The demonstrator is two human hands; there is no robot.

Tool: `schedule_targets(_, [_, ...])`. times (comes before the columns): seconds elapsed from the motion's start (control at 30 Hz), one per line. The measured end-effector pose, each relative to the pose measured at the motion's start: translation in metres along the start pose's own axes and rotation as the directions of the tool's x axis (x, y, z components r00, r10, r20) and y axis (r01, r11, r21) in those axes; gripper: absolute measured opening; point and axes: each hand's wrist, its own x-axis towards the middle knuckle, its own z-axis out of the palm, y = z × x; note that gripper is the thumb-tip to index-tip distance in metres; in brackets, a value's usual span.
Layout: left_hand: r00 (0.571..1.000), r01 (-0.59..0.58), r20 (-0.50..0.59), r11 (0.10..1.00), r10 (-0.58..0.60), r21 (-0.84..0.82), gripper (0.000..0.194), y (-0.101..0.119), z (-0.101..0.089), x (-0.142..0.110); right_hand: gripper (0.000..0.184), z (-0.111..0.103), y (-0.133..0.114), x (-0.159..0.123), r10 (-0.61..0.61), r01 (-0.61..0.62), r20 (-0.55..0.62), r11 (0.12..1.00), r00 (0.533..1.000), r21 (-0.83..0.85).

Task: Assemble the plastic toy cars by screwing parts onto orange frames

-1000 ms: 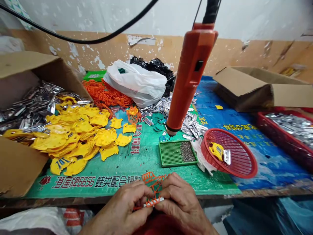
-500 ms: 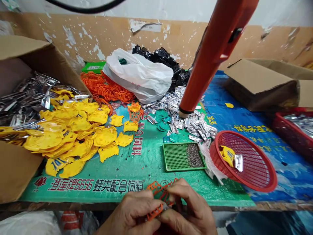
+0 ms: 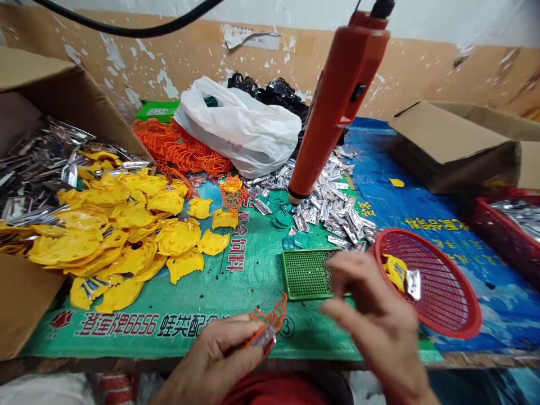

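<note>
My left hand is shut on an orange plastic lattice piece near the front table edge, with a silvery foil strip against it. My right hand is away from that piece, raised with its fingers apart and holding nothing I can see. It hangs just above a green perforated tray, hiding part of the tray's heap of small dark grains. Several yellow plastic pieces lie further left on the green tarp.
An orange hand tool hangs on a black cable above foil packets. A red mesh basket sits at right, near a red crate. Cardboard boxes flank the table, with a white plastic bag behind.
My right hand has let go of the orange piece and moved right over the green tray. My left hand keeps the piece. The view has shifted slightly.
</note>
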Motion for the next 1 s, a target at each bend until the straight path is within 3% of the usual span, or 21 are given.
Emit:
schedule_targets(0.07, [0.997, 0.063, -0.047, 0.997, -0.064, -0.038, 0.033, -0.004, -0.004, 0.001, 0.040, -0.014, 0.003, 0.036, -0.076, 0.059, -0.259, 0.996, 0.963, -0.072])
schedule_targets(0.1, [0.992, 0.094, -0.082, 0.994, -0.099, -0.062, 0.032, -0.006, -0.005, 0.002, 0.049, -0.017, 0.004, 0.057, -0.130, 0.105, -0.332, 0.990, 0.934, -0.094])
schedule_targets(0.2, [0.971, 0.136, -0.173, 0.976, -0.165, -0.168, 0.030, -0.011, -0.006, 0.005, 0.084, -0.010, -0.003, 0.113, -0.153, 0.169, -0.225, 0.984, 0.962, 0.053])
schedule_targets(0.27, [0.966, 0.138, -0.183, 0.964, -0.181, -0.227, 0.030, -0.013, -0.005, 0.008, 0.084, 0.005, -0.013, 0.138, -0.145, 0.150, -0.040, 0.955, 0.989, 0.257])
schedule_targets(0.33, [0.967, 0.140, -0.176, 0.963, -0.183, -0.231, 0.032, -0.014, -0.005, 0.010, 0.073, 0.022, -0.023, 0.148, -0.076, 0.035, 0.083, 0.909, 0.994, 0.416])
schedule_targets(0.5, [0.970, 0.167, -0.155, 0.976, -0.188, -0.139, 0.034, -0.012, -0.008, 0.013, 0.054, 0.039, -0.032, 0.136, 0.109, -0.198, 0.196, 0.831, 0.974, 0.520])
schedule_targets(0.6, [0.974, 0.151, -0.149, 0.981, -0.168, -0.119, 0.035, -0.010, -0.010, 0.016, 0.039, 0.028, -0.037, 0.126, 0.091, -0.189, 0.209, 0.833, 0.974, 0.520])
schedule_targets(0.7, [0.977, 0.146, -0.146, 0.985, -0.158, -0.090, 0.036, -0.009, -0.010, 0.019, 0.037, 0.013, -0.049, 0.123, 0.058, -0.126, 0.151, 0.862, 0.987, 0.491])
schedule_targets(0.8, [0.976, 0.150, -0.148, 0.986, -0.160, -0.074, 0.034, -0.008, -0.009, 0.022, 0.050, 0.002, -0.061, 0.123, 0.095, -0.117, 0.072, 0.884, 0.993, 0.452])
schedule_targets(0.9, [0.974, 0.169, -0.128, 0.977, -0.185, -0.127, 0.033, -0.010, -0.006, 0.024, 0.067, 0.000, -0.060, 0.117, 0.155, -0.185, 0.102, 0.878, 0.983, 0.443])
schedule_targets(1.0, [0.970, 0.194, -0.102, 0.957, -0.219, -0.216, 0.033, -0.011, -0.004, 0.024, 0.046, 0.005, -0.044, 0.098, 0.208, -0.246, 0.135, 0.875, 0.969, 0.417])
